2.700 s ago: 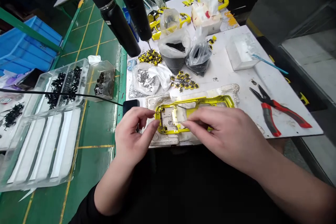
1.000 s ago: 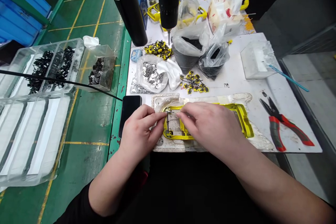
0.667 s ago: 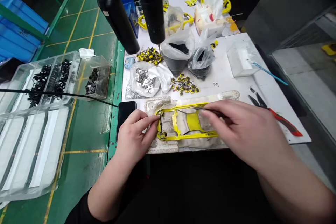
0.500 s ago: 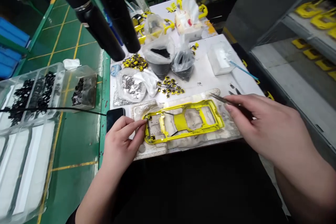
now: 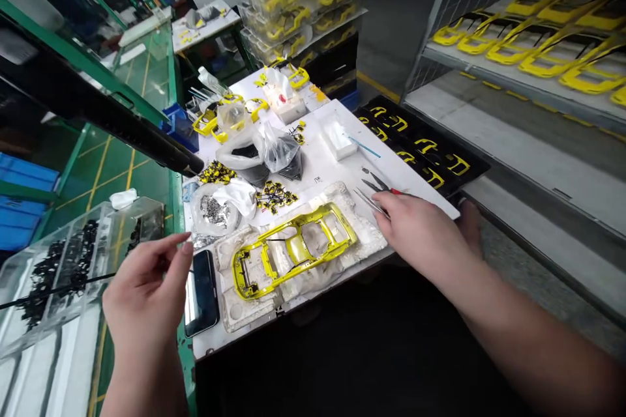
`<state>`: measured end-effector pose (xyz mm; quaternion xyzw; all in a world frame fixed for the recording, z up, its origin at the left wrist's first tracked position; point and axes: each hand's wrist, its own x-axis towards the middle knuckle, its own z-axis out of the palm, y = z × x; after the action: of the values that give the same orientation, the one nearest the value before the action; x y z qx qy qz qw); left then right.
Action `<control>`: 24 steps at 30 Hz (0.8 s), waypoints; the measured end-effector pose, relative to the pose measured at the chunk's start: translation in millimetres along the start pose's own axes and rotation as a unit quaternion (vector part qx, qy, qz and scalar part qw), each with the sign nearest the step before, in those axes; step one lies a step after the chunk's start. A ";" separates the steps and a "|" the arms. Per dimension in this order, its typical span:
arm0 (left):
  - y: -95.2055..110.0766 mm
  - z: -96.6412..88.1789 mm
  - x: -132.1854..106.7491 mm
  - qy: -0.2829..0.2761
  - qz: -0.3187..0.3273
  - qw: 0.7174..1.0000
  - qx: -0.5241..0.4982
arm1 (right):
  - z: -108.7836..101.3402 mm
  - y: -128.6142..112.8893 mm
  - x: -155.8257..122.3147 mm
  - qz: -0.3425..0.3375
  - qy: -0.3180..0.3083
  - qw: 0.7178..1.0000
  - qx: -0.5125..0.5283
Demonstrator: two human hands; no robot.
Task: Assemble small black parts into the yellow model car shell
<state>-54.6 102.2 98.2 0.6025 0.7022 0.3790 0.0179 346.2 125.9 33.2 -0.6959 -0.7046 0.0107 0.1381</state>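
Observation:
A yellow model car body (image 5: 299, 242) lies on a worn, pale foam block (image 5: 235, 316) near the table's front edge. My left hand (image 5: 144, 287) is raised left of it, beside a dark phone (image 5: 203, 293). Its thumb and forefinger are almost together; anything between them is too small to make out. Metal tweezers (image 5: 370, 201) run under the fingers of my right hand (image 5: 423, 225), which is closed around them low over the table's right side. Just beyond lie pliers (image 5: 375, 181) with a bit of red handle, partly hidden by that hand.
Behind the foam are a pile of small yellow-black parts (image 5: 276, 197), a bag of silvery pieces (image 5: 215, 210) and a bag of black parts (image 5: 247, 159). A white box (image 5: 337, 140) stands farther right. Left is a divided clear tray (image 5: 63, 260); right, a rack (image 5: 513, 124) of yellow frames.
My left hand has left the car body and moved left past the phone. My right hand has shifted with the tweezers to beside the pliers. The view has turned to the right.

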 end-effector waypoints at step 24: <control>173.1 84.7 67.0 -0.497 0.335 0.791 0.125 | -135.7 1.4 25.5 -0.191 -0.063 0.844 0.497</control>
<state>112.1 200.7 162.6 0.9022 0.3920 -0.0808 0.1609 376.1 127.0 167.9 -0.3834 -0.7314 0.3763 0.4200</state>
